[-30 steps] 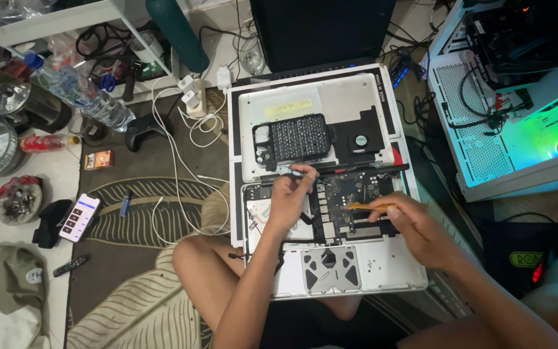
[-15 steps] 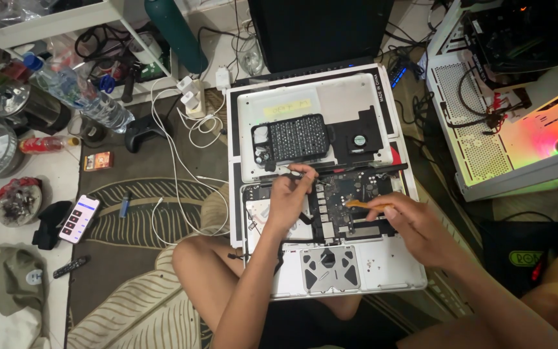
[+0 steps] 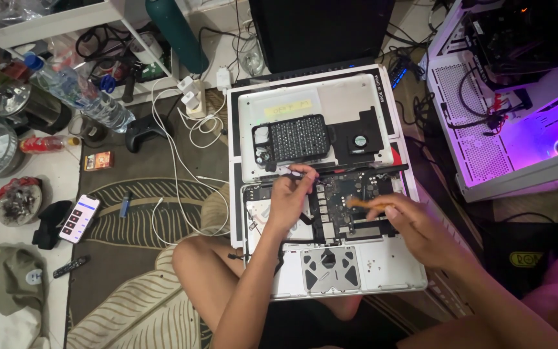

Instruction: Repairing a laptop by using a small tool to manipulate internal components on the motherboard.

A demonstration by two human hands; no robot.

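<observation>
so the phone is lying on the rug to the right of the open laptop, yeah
Not quite. The head view shows the phone lying on the rug to the left of the open laptop, not the right.

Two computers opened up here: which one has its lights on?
The white desktop tower lying on its side at right: its interior glows purple. The opened laptop under the left hand and right hand shows no lights.

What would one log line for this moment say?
left hand: on opened silver laptop | right hand: holds thin orange tool over dark circuit board
</observation>
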